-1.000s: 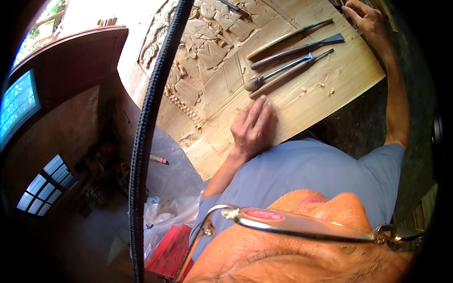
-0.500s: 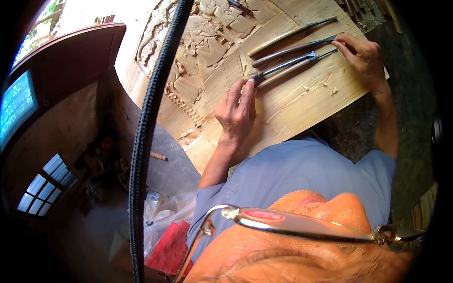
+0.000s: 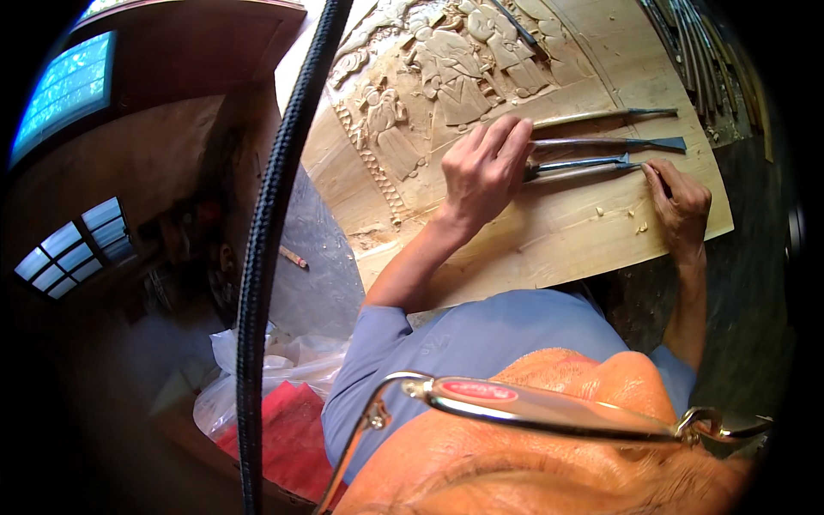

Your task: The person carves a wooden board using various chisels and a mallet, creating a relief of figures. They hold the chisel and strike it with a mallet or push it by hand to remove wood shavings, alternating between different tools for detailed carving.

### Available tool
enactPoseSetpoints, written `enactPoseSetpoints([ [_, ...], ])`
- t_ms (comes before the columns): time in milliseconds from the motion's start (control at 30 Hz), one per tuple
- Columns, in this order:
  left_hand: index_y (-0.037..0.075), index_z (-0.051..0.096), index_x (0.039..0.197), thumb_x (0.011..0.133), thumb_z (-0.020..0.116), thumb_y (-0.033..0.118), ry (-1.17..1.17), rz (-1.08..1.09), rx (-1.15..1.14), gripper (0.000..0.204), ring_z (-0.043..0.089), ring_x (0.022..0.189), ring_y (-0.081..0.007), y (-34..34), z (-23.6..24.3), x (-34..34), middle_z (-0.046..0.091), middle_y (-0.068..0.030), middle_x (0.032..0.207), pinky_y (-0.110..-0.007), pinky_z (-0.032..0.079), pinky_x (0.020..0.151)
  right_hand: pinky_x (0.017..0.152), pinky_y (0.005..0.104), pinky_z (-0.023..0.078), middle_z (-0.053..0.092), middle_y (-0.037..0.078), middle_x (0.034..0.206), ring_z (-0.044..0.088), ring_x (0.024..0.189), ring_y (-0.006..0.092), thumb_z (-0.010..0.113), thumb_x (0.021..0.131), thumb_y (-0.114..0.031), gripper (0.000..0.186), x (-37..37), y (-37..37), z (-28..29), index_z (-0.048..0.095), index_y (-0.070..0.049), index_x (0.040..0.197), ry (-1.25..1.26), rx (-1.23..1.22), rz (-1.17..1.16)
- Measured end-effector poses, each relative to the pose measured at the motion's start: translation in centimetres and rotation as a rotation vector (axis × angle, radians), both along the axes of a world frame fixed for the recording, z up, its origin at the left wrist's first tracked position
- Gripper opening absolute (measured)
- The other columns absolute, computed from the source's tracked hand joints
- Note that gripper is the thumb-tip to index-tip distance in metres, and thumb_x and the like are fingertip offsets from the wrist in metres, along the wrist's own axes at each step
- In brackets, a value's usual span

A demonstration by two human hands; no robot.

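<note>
- Leftmost, a thick black cable hangs down across the view, and beside it lies crumpled clear plastic with something red under it
- Next, a large pale wood panel fills the upper middle; its upper part carries a carved relief of robed figures, its lower part is flat and bare
- Then the left hand rests on the panel, fingers close together and gently curled, fingertips touching the wooden handle ends of the carving chisels; whether it grips one or only presses on them I cannot tell
- Three long chisels lie side by side on the flat wood, almost parallel, handles toward the left hand and metal blades toward the right edge
- Judging by looks, these tools are stiff, light and slender, with smooth rounded handles that may roll; the blade ends are sharp, so the wooden handle is the safe place to hold
- Small wood chips lie scattered just below the chisels
- Further right, the right hand sits near the panel's right edge, fingers bent and drawn in narrowly, fingertips at the blade end of the lowest chisel, touching it or just beside it
- Rightmost, more tools lie in a dim row beyond the panel
</note>
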State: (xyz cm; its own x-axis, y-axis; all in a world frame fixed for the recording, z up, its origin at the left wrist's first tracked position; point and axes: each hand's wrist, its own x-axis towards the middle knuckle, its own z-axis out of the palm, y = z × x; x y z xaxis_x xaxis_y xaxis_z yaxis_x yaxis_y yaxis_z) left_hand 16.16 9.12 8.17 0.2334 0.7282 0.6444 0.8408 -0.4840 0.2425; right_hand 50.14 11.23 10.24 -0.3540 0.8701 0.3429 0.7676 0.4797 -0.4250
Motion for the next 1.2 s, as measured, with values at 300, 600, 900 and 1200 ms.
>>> enactPoseSetpoints([
  [300, 0.011, 0.077, 0.126, 0.097, 0.083, 0.024, -0.010, -0.078, -0.033, 0.033, 0.077, 0.101, -0.0325, 6.6, -0.2, 2.1, 0.077, -0.0107, 0.130, -0.044, 0.064, 0.083, 0.065, 0.0420, 0.054, 0.076, 0.013, 0.083, 0.072, 0.071, 0.0330, 0.084, 0.093, -0.007, 0.011, -0.3, 0.2, -0.5, 0.076, -0.004, 0.099, 0.006, 0.220, 0.064],
  [600, 0.003, 0.084, 0.107, 0.102, 0.079, 0.013, -0.372, -0.107, -0.315, 0.012, 0.071, 0.068, -0.0206, 5.2, -2.4, 0.8, 0.080, -0.0105, 0.098, -0.033, 0.057, 0.066, 0.061, 0.0421, 0.053, 0.071, 0.012, 0.074, 0.069, 0.065, 0.0324, 0.085, 0.093, -0.013, 0.012, 2.7, 1.6, 1.4, 0.073, -0.008, 0.092, 0.006, 0.309, 0.044],
  [900, 0.004, 0.082, 0.100, 0.102, 0.076, 0.015, -0.229, -0.131, -0.302, 0.012, 0.069, 0.074, -0.0229, 4.7, -1.6, 1.2, 0.072, -0.0112, 0.083, -0.036, 0.053, 0.068, 0.065, 0.0454, 0.057, 0.074, 0.016, 0.080, 0.075, 0.076, 0.0378, 0.078, 0.103, -0.022, 0.014, 8.7, 9.6, 1.7, 0.075, -0.009, 0.099, -0.066, 0.302, -0.077],
  [1200, 0.004, 0.081, 0.100, 0.096, 0.081, 0.014, -0.205, -0.108, -0.346, 0.010, 0.066, 0.067, -0.0178, 4.6, -1.0, 1.7, 0.069, -0.0084, 0.080, -0.034, 0.051, 0.063, 0.073, 0.0451, 0.060, 0.078, 0.016, 0.088, 0.078, 0.084, 0.0366, 0.077, 0.103, -0.021, 0.012, 10.3, 14.0, 0.8, 0.078, -0.009, 0.105, -0.032, 0.216, -0.098],
])
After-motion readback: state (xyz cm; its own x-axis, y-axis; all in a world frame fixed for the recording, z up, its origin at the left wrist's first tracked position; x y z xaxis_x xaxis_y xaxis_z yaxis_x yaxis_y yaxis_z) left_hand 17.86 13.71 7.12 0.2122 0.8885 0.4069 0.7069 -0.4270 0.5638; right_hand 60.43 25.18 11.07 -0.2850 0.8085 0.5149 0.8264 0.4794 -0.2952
